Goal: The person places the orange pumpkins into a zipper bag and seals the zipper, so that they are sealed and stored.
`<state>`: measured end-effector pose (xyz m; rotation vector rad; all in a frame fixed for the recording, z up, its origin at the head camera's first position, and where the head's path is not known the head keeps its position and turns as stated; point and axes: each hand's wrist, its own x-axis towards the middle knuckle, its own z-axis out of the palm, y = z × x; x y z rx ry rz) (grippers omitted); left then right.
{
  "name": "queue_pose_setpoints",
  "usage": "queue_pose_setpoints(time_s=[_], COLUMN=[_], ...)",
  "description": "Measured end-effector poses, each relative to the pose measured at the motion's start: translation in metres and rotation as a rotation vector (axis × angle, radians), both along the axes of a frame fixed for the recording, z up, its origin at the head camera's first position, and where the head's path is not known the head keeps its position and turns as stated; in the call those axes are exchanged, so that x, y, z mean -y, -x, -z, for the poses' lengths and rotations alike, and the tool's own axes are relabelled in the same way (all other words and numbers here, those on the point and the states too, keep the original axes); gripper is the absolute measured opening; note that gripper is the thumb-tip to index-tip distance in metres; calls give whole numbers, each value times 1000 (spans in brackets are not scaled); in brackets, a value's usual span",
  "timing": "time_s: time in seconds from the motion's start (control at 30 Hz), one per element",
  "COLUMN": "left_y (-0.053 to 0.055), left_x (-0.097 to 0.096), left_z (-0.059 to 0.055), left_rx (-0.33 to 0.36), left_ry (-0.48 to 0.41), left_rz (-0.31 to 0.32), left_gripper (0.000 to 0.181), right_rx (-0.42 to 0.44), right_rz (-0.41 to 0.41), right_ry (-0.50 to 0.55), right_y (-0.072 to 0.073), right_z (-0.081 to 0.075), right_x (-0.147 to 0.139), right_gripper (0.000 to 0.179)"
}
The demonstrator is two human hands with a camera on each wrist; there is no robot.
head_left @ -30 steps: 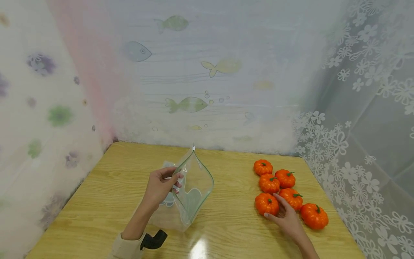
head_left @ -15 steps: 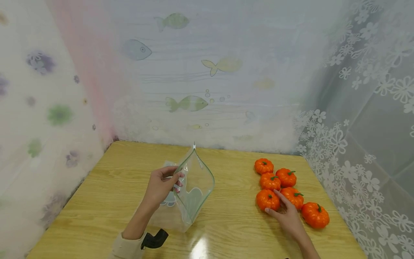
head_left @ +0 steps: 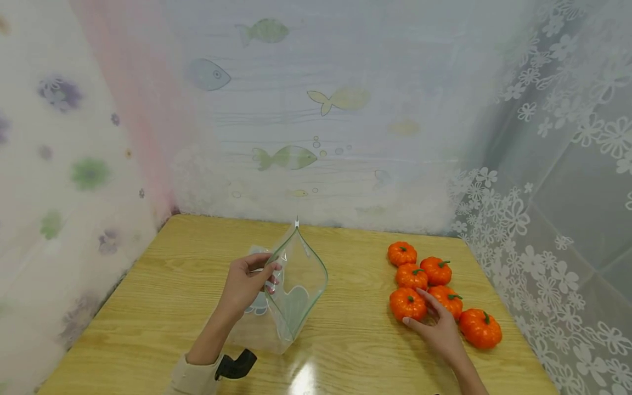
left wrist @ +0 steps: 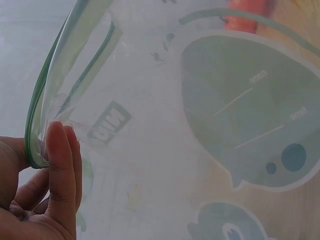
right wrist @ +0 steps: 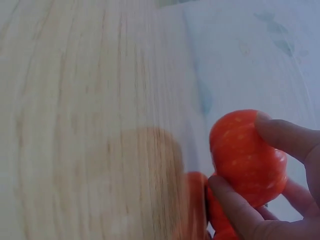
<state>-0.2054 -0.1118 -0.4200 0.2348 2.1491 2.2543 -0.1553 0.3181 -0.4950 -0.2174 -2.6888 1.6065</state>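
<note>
My left hand (head_left: 249,288) pinches the near-left edge of the mouth of a clear zip bag (head_left: 296,296). The bag stands with its green-lined mouth spread wide, a white slider (head_left: 297,224) at the top corner. In the left wrist view, thumb and fingers clamp the rim, and the bag (left wrist: 145,165) shows green cartoon prints. On the right, my right hand (head_left: 439,329) holds a small orange pumpkin (head_left: 407,304) between thumb and fingers. The right wrist view shows thumb and forefinger on opposite sides of that pumpkin (right wrist: 245,160); the other fingers are partly hidden behind it.
Several more orange pumpkins cluster close by: a far one (head_left: 402,254), one touching the hand's fingers (head_left: 446,298), and one at the right (head_left: 480,328). They stand on a wooden table (head_left: 355,340). Patterned curtains (head_left: 316,109) enclose its back and sides.
My right hand and the pumpkin it holds have shifted very slightly towards the far side of the table. The left hand and the zip bag stay in place.
</note>
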Motion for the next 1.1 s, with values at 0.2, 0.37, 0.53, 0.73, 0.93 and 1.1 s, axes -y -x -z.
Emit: queue_pose_setpoints(time_s=[0.2, 0.37, 0.53, 0.73, 0.93, 1.1], left_y=[0, 0, 1, 1, 1, 1], left_x=[0, -1, -2, -2, -2, -4], left_z=[0, 1, 3, 4, 4, 3], left_rx=[0, -2, -2, -2, 4, 7], left_ry=[-1, -4, -3, 4, 9, 12], left_rz=[-1, -3, 1, 6, 3, -1], left_gripper=[32, 31, 31, 31, 31, 30], right_rx=[-30, -28, -26, -37, -33, -16], right_rz=[4, 4, -7, -19, -17, -43], right_ry=[46, 95, 128, 123, 136, 179], right_y=[0, 0, -1, -1, 0, -2], right_z=[1, 1, 3, 6, 10, 11], right_x=[1, 3, 6, 9, 14, 20], right_gripper=[83, 81, 80, 78, 77, 78])
